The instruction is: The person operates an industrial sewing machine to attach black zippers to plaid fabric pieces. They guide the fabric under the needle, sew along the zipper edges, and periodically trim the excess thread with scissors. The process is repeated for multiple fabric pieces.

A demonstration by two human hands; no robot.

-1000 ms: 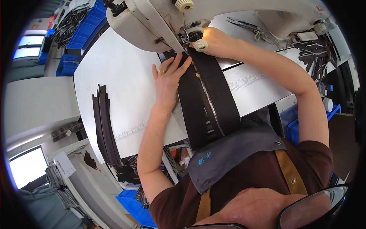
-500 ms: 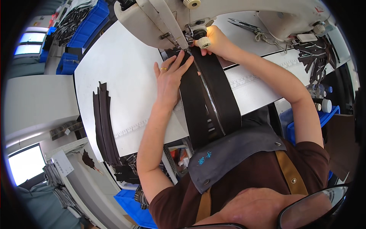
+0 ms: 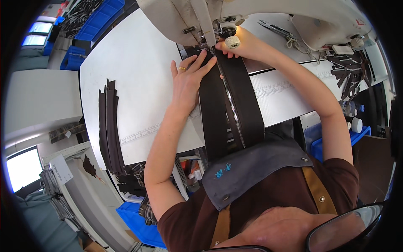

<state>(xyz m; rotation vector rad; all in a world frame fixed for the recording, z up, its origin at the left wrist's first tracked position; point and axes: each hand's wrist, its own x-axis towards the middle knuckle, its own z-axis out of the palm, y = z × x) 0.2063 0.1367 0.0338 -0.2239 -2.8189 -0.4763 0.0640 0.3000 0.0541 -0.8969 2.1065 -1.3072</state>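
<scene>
- Two bare hands work at the head of a cream-coloured industrial sewing machine (image 3: 189,19) that stands at the far edge of a white work table (image 3: 134,71).
- Left hand (image 3: 189,82) lies flat and open, palm down, fingers spread, on the left half of a long dark brown leather strip with a silver zipper down its middle (image 3: 231,101); a gold ring (image 3: 182,68) sits on one finger, and the fingertips (image 3: 210,59) reach almost to the needle area.
- Right hand (image 3: 243,44) rests on the far right end of the same strip, just beside the machine's presser foot; its fingers curl down onto the leather, though whether they pinch it or only press it cannot be told.
- That zippered strip runs from under the machine head straight toward the person, over the near table edge and down onto a grey-blue apron bib (image 3: 252,168).
- One stack of narrow dark brown leather strips (image 3: 110,126) lies on the left part of the table, well apart from both hands.
- Several small dark leather pieces (image 3: 348,75) sit in a loose pile at the right end of the table, beside the machine's body.
- Some blue plastic bins (image 3: 90,23) stand beyond the table at upper left.
- One pair of metal scissors (image 3: 275,29) lies behind the right forearm.
</scene>
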